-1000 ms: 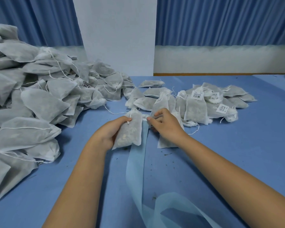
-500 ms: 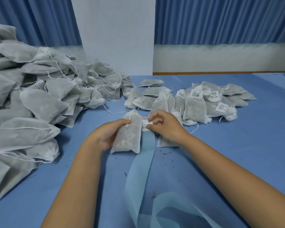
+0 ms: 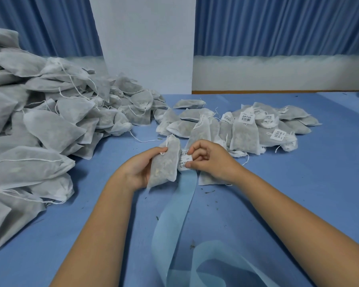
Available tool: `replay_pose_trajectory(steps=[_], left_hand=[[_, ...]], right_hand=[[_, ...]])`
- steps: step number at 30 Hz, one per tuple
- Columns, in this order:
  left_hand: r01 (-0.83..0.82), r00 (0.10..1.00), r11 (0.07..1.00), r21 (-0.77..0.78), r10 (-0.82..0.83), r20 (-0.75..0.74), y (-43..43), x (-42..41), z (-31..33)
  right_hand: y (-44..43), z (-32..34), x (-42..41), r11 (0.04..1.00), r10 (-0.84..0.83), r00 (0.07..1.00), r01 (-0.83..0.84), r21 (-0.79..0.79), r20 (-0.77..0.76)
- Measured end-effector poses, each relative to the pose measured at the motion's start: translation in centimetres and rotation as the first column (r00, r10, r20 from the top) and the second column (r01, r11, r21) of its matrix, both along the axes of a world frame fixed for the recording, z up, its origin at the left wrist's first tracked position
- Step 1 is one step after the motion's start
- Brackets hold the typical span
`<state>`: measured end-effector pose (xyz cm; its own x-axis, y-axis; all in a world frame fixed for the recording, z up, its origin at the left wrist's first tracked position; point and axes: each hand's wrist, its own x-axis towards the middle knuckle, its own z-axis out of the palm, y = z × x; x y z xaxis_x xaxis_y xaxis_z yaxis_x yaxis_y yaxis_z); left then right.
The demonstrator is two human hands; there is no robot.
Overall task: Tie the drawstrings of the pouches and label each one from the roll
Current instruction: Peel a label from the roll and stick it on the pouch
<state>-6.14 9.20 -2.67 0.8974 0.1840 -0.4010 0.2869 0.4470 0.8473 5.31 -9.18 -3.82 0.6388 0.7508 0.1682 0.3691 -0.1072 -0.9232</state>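
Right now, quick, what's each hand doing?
Left hand: holds a pouch, fingers curled round it.
Right hand: pinches a label between thumb and finger.

Grey-white pouches (image 3: 50, 129), white barcode-printed labels (image 3: 246, 117) and a pale-blue backing strip (image 3: 174, 212) lie on a blue table (image 3: 298, 183).

I see the left forearm (image 3: 95, 235) at seven o'clock and right forearm (image 3: 288, 220) at five bare, left hand (image 3: 142, 168) and right hand (image 3: 210, 160) likewise.
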Motion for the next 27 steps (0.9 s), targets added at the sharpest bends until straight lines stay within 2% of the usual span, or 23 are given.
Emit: replay_pose_trajectory(steps=[3,7,11,16,20,22,24,27], left_hand=[[-0.003,1.000,1.000,-0.009,0.003,-0.003,-0.3,0.1,0.0],[0.000,1.000,1.000,0.024,0.000,-0.011,-0.3,0.1,0.0],[-0.002,1.000,1.000,0.025,0.003,-0.026,-0.4,0.1,0.1],[-0.030,1.000,0.990,-0.139,0.029,-0.012,-0.4,0.1,0.0],[-0.082,0.996,0.985,-0.154,0.075,-0.051,-0.3,0.1,0.0],[-0.092,0.995,0.976,-0.197,0.086,-0.042,-0.1,0.3,-0.2],[-0.091,0.996,0.977,-0.193,0.087,-0.028,0.1,0.3,-0.3],[-0.064,0.998,0.991,-0.114,0.064,-0.002,0.1,0.3,-0.3]], right_hand=[[0.2,-0.2,-0.1,0.997,-0.083,0.993,0.083,0.001,0.079],[0.6,-0.8,-0.7,0.976,-0.218,0.940,0.208,0.069,0.260],[0.5,-1.2,-1.0,0.964,-0.264,0.880,0.223,0.146,0.395],[0.3,-1.3,-1.1,0.958,-0.283,0.809,0.217,0.185,0.515],[0.1,-1.1,-1.6,0.960,-0.274,0.782,0.187,0.208,0.560],[0.0,-0.9,-1.8,0.966,-0.248,0.783,0.153,0.211,0.571],[0.0,-0.7,-2.0,0.967,-0.226,0.826,0.125,0.223,0.517],[0.1,-0.1,-2.2,0.923,-0.281,0.923,0.185,0.338,0.263]])
